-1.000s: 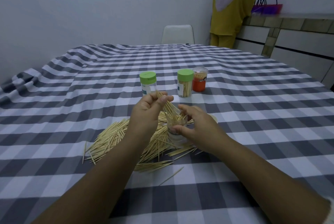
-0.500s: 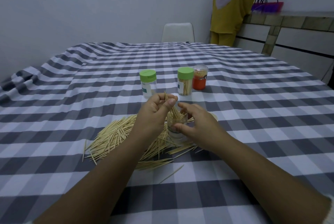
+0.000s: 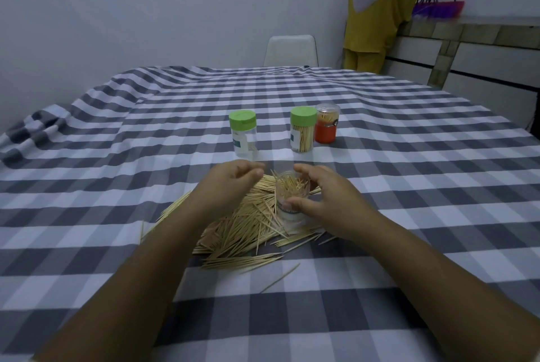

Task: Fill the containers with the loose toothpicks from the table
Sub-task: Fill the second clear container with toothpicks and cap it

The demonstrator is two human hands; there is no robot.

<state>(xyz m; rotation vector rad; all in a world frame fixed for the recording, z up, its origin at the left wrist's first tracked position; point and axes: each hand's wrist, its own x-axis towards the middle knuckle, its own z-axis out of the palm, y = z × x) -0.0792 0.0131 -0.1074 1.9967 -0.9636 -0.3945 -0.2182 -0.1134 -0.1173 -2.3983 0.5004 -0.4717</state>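
A clear open container (image 3: 289,209) stands upright in the pile of loose toothpicks (image 3: 239,233) on the checked tablecloth (image 3: 409,186), and it holds a bunch of toothpicks standing on end. My right hand (image 3: 330,200) grips this container from the right, thumb in front and fingers behind it. To its left my left hand (image 3: 228,186) hovers just above the pile with loosely curled fingers and nothing visible in them. A single toothpick (image 3: 280,277) lies apart, nearer to me.
Behind the pile stand a nearly empty green-lidded jar (image 3: 243,135), a green-lidded jar full of toothpicks (image 3: 302,135) and an orange container with a clear top (image 3: 326,124). A white chair (image 3: 290,50) is at the far edge. A person in yellow (image 3: 377,16) stands by a counter (image 3: 473,40).
My left hand pinched a bunch of toothpicks in the container's mouth; the bunch now stands inside, and the hand has let go and moved left and down.
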